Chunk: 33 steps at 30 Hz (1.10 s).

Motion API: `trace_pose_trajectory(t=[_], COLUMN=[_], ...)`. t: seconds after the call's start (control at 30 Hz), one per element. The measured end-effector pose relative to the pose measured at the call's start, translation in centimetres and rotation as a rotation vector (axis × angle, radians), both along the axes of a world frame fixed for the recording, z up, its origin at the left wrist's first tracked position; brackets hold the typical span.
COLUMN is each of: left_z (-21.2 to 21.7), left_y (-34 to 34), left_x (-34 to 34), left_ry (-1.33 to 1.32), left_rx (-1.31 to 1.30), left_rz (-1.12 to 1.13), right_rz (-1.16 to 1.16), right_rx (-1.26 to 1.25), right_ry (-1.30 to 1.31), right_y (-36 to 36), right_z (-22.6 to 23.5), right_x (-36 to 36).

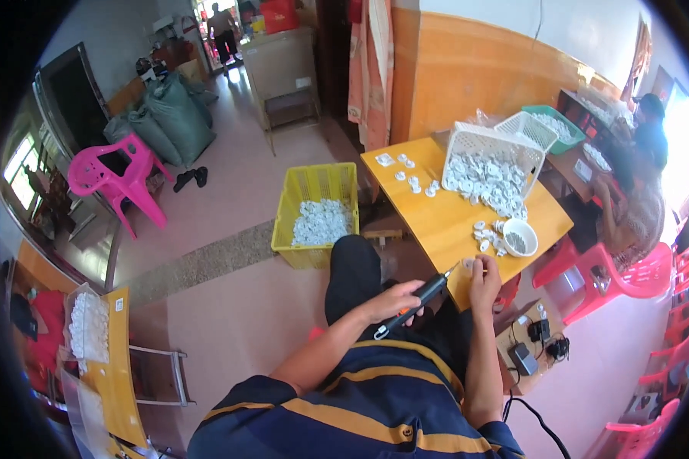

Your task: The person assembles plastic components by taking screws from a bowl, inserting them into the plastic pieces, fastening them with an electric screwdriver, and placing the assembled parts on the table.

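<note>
My left hand (394, 301) is wrapped round a black electric screwdriver (430, 291), whose tip points up and right toward the near corner of the yellow table (429, 222). Close to that tip, my right hand (484, 284) pinches a small white part (467, 264) at the table edge; my fingers partly cover it. Just beyond my right hand stands a white bowl (520, 238) of small metal pieces, probably screws. Loose white plastic parts (488, 237) lie beside the bowl. Behind them, a tipped white basket (494, 131) spills many similar parts onto the table.
A yellow crate (315, 251) of white parts stands on the floor left of the table. At right, another person (635, 206) sits near pink chairs (628, 277). A box (530, 348) with black adapters and cables stands near my right arm. Green sacks (174, 115) lean at the far left.
</note>
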State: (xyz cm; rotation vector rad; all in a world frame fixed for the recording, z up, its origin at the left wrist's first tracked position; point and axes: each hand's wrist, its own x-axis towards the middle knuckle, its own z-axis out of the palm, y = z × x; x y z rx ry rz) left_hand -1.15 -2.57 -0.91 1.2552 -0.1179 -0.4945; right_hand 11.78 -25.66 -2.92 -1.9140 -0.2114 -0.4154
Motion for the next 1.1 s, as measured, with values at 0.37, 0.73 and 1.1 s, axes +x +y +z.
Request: trace_pose_trajectory(t=[0.37, 0.73, 1.1], left_z=[0.3, 0.3, 0.7], left_y=[0.8, 0.0, 0.3], left_x=[0.4, -0.2, -0.1], left_ry=[-0.028, -0.046, -0.052], left_rx=[-0.012, 0.046, 0.101], left_rz=[0.033, 0.02, -0.003], right_rz=[0.209, 0.281, 0.324], right_rx=[0.629, 0.546, 0.59], right_ry=[0.486, 0.575, 0.55], right_y=[0.9, 1.4, 2.0], right_z=[1.0, 3.5, 1.9], right_x=[-0.6, -1.9, -0.7])
